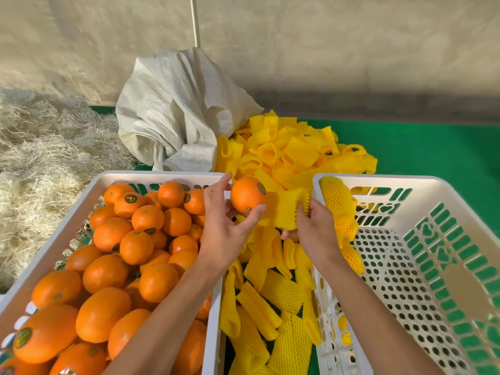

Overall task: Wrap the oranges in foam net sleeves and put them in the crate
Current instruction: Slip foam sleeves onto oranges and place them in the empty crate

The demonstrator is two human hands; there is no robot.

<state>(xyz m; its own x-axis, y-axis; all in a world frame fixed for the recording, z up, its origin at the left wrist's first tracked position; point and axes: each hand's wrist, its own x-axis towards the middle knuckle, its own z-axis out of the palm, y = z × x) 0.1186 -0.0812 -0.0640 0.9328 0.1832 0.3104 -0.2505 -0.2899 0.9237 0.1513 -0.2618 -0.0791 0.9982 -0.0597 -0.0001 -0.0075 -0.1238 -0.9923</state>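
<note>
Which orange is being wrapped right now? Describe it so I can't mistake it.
Start at the left crate full of oranges. Just past its far right corner, the left hand holds one orange in its fingertips, beside the yellow foam sleeve held by the right hand. It is the only orange outside that crate.

A: Where's the camera?
B: Head-worn, looking forward and down, close over both crates (wide-angle, so edges bow).
A: Any second view?
B: No, just this one, facing the wall.
</note>
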